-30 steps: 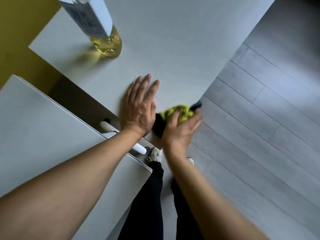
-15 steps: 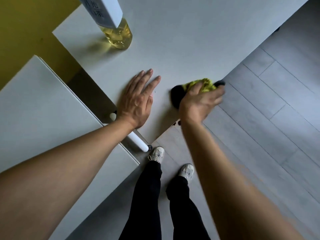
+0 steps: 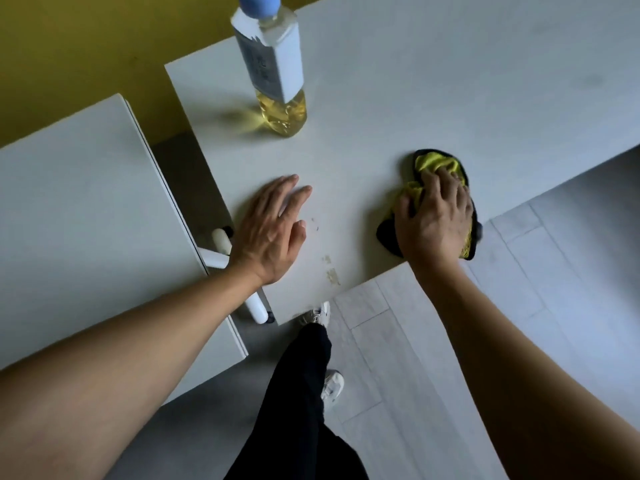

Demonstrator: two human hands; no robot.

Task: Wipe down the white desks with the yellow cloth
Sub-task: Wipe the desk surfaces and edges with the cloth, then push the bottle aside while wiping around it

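Head view, left side: a second white desk [image 3: 76, 202] fills the left of the frame.
Left hand [image 3: 272, 230]: flat on the white desk [image 3: 398, 91], fingers straight, holding nothing.
Bottle [image 3: 273, 74]: stands at upper middle.
Right hand [image 3: 434, 220]: fingers curled over the yellow cloth [image 3: 436, 164], middle right, near the desk edge.
Cloth feel: probably soft, light and floppy; best bunched under the palm.

Both arms reach forward: left hand [image 3: 273, 230] flat with straight fingers, right hand [image 3: 434, 216] palm-down, fingers curled.
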